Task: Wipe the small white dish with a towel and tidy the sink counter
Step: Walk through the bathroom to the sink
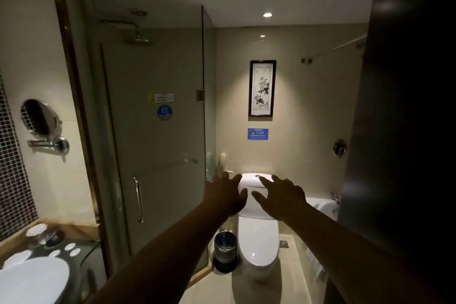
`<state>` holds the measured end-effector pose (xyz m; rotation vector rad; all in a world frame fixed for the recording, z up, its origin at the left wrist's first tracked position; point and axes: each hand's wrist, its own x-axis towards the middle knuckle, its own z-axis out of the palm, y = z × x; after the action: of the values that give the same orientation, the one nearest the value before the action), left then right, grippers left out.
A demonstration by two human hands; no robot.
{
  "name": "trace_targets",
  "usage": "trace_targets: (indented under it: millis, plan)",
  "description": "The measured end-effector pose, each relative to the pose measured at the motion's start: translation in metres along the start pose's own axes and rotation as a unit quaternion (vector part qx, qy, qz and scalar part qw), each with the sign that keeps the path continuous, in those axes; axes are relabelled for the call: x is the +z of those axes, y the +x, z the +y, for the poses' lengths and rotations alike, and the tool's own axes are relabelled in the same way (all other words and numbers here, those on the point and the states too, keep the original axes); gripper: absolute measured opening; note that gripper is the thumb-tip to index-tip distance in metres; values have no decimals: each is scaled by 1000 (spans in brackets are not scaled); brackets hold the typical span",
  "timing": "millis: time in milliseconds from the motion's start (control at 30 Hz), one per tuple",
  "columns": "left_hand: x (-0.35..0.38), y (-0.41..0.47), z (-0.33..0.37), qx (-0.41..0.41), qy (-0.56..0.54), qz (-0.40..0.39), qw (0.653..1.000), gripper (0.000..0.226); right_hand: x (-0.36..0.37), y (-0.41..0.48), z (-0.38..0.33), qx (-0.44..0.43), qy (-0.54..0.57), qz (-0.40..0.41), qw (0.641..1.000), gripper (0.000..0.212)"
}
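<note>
The sink counter (81, 232) shows at the bottom left, with a white basin (32, 281) set in it. Small white dishes sit on the counter: one round dish (36, 229) at the back, another (18, 257) beside the basin, and several small white rounds (70, 249) near a dark object (54, 238). Both arms reach forward at mid-frame, far from the counter. My left hand (225, 195) and my right hand (281, 196) are spread, fingers apart, holding nothing. I see no towel in either hand.
A glass shower door (158, 131) with a vertical handle stands ahead on the left. A white toilet (257, 237) and a metal bin (225, 250) are straight ahead. A bathtub edge (320, 203) lies right. A dark door (407, 106) fills the right side. A round wall mirror (40, 118) hangs left.
</note>
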<state>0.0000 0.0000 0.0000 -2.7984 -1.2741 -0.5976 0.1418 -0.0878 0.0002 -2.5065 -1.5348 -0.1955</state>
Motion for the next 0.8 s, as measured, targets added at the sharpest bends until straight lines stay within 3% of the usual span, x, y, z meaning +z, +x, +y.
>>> trace_targets:
  millis: [133, 467, 800]
  plan:
    - [7, 5, 13, -16, 20, 0, 1000, 55, -1, 5, 10, -14, -20, -3, 1000, 56]
    - [33, 31, 34, -51, 68, -10, 996, 56, 3, 34, 25, -18, -44, -26, 999, 46]
    - [75, 139, 3, -73, 12, 4, 997, 60, 61, 138, 48, -27, -59, -51, 997, 52]
